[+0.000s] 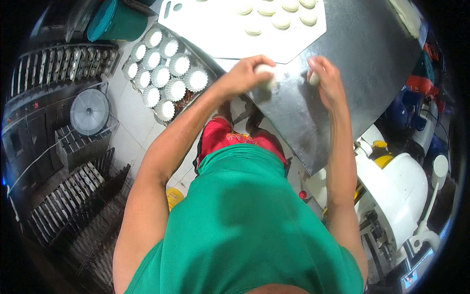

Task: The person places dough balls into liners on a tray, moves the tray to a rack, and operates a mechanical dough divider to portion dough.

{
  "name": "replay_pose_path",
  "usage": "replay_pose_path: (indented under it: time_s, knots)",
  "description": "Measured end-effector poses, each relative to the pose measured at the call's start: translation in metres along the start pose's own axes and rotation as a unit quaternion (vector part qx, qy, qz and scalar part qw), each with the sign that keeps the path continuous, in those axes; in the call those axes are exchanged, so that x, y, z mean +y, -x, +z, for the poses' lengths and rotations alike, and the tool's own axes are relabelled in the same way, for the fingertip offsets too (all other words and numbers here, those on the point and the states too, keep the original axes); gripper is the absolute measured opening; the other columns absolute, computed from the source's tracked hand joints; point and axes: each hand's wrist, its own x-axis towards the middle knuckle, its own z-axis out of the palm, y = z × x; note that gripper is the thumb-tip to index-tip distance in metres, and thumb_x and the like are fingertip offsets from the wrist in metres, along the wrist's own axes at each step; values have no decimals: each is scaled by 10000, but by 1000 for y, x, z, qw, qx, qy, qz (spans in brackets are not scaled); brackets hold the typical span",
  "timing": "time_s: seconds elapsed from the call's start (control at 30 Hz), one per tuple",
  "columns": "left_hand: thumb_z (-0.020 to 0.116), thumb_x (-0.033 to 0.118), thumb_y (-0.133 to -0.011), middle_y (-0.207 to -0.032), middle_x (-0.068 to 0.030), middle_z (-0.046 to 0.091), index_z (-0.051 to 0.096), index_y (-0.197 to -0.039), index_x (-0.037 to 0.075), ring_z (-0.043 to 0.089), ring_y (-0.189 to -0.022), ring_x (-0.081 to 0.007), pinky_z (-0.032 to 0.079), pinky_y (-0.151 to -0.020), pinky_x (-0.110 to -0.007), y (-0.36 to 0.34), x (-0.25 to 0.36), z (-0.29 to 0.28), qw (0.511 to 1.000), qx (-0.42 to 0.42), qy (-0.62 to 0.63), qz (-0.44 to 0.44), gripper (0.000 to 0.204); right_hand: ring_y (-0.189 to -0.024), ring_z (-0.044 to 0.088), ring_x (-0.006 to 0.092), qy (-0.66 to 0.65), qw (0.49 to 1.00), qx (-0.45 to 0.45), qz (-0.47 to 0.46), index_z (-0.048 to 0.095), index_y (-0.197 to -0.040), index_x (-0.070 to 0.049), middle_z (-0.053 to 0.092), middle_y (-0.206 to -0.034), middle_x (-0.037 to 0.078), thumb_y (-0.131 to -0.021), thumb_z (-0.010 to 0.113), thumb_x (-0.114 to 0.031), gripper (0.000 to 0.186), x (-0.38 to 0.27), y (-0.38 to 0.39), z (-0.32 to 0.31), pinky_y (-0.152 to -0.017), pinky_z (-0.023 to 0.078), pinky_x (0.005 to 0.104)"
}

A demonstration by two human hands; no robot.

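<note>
My left hand (247,73) cups a pale dough ball (267,71) against the dark metal worktable (352,54), near its front edge. My right hand (325,78) closes over a second dough ball (314,79) on the same surface, a little to the right. Beyond both hands lies a white cutting board (215,29) carrying several rounded dough pieces (281,20).
A baking tray (188,103) of white paper cup liners sits lower left of the table. A teal bucket (115,22) stands at the top left, stacked metal racks (73,191) line the left, and a white mixer machine (399,193) stands on the right.
</note>
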Motion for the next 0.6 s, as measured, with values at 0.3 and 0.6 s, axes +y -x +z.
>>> replay_pose_path:
  time_s: [0.3,0.6]
  knots:
    - [693,431,-790,-1048,-174,735,698,-1114,-30,714,-949,-304,577,-791,-394,-102,-11,-77,873,304,-378,50,563,-759,620,168,417,905,62,-50,724,-990,-19,691,-855,53,-870,728,-395,396,-33,-136,71,-708,497,355]
    - [742,296,-715,-1056,-191,721,722,-1069,36,693,-1005,-330,547,-896,-410,-63,22,-49,948,249,-197,18,439,-694,556,112,380,907,135,-118,624,-930,-23,638,-834,34,-789,830,-230,324,-62,-84,67,-650,469,269]
